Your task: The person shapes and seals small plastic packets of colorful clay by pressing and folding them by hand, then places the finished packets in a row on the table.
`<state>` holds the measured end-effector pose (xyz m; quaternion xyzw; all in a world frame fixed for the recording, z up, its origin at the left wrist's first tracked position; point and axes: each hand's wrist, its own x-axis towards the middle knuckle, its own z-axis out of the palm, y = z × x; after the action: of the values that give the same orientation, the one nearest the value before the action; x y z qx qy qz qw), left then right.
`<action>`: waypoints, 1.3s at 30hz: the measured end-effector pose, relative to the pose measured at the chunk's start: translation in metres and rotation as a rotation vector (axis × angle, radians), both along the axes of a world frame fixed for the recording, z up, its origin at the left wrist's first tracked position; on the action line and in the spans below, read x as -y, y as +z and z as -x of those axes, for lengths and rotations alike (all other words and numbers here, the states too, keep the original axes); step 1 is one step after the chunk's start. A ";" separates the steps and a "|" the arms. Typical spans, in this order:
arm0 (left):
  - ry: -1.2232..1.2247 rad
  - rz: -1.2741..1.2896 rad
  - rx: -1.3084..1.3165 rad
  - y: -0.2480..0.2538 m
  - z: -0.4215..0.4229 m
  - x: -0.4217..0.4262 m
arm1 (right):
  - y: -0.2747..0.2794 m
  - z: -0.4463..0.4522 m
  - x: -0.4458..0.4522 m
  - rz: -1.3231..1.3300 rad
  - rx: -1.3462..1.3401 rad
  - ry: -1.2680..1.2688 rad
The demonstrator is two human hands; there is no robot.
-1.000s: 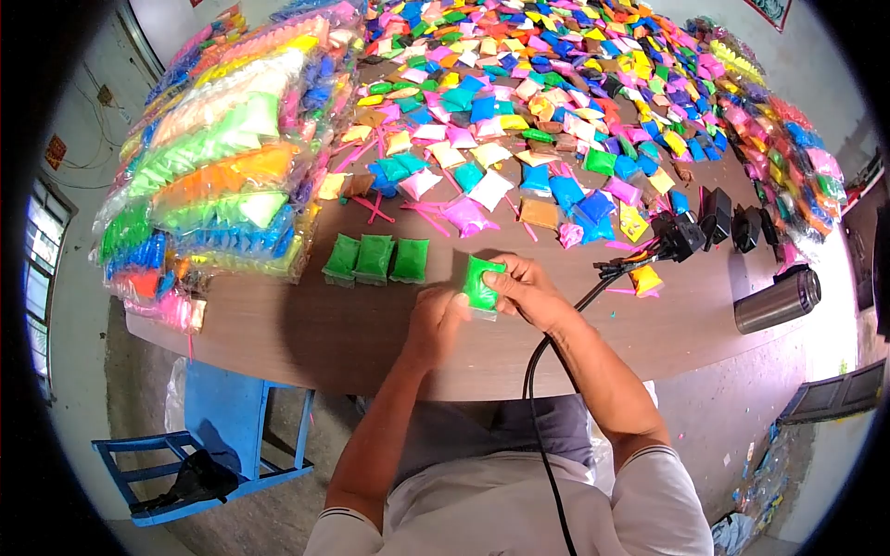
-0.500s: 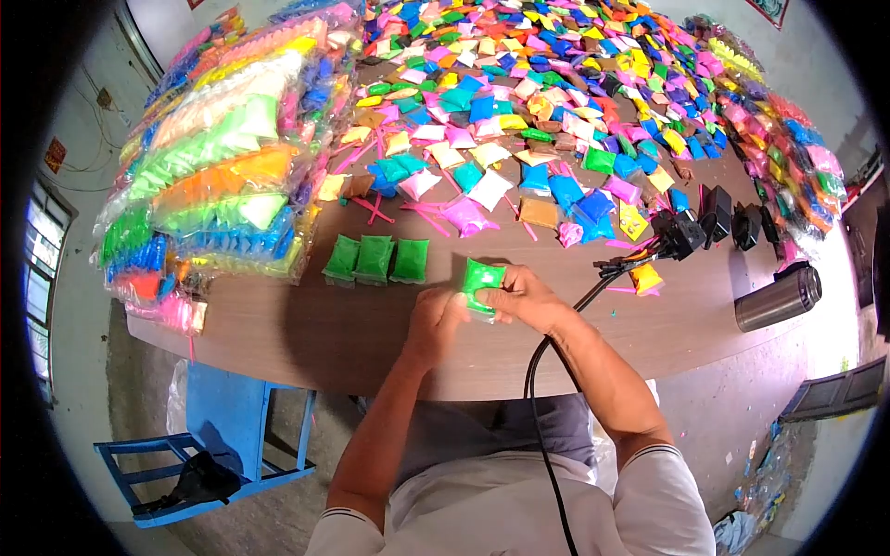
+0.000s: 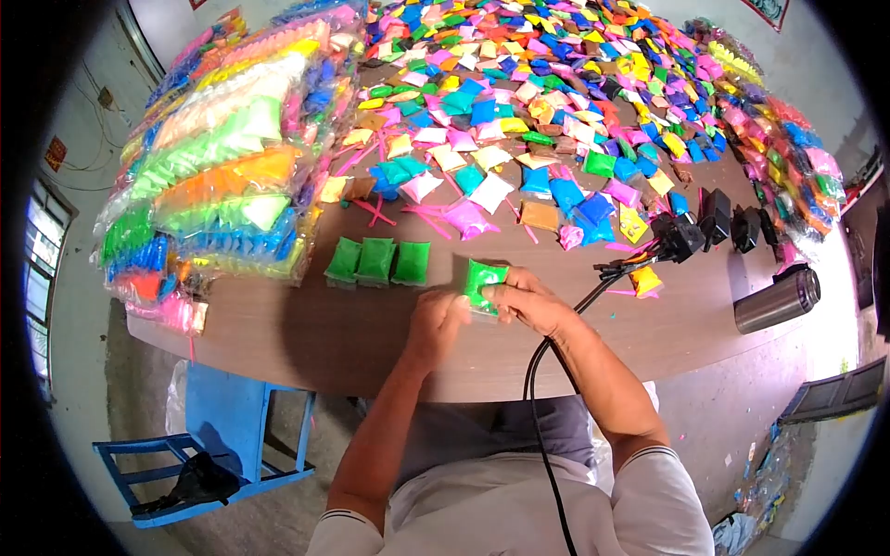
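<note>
A small clear packet of bright green clay-like material (image 3: 485, 278) is held just above the near part of the table. My right hand (image 3: 527, 301) grips its right side, thumb across the front and fingers behind. At its lower left edge, my left hand (image 3: 439, 320) is closed, with the fingertips pinching the packet's edge; those fingertips are slightly blurred. To the left of my hands, three similar green packets lie side by side: a left one (image 3: 343, 260), a middle one (image 3: 375, 261) and a right one (image 3: 411, 264).
Many small coloured packets (image 3: 490, 192) cover the far side of the brown table (image 3: 371, 343). Large bagged bundles (image 3: 222, 167) are stacked at left. Black cables (image 3: 536, 371) run past my right forearm to black plugs (image 3: 681, 236). A steel flask (image 3: 779, 299) lies at right; a blue chair (image 3: 222, 417) stands below left.
The green packet has shifted very slightly in my hands, its front turned a little. Both hands stay in nearly the same place, and the three packets on the table have not been moved.
</note>
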<state>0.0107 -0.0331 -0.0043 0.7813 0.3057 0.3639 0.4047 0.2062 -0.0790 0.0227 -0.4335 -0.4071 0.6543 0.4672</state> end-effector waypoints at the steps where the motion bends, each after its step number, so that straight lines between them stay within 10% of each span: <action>1: 0.000 0.001 -0.002 -0.002 0.000 0.000 | -0.001 0.001 0.000 0.001 -0.002 0.000; 39: 0.055 -0.360 -0.097 0.007 -0.009 0.005 | 0.023 0.012 -0.040 -0.044 0.327 -0.374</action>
<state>0.0193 -0.0385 0.0024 0.8490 0.2759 0.3856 0.2332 0.1938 -0.0389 0.0453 -0.5911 -0.4041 0.4687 0.5172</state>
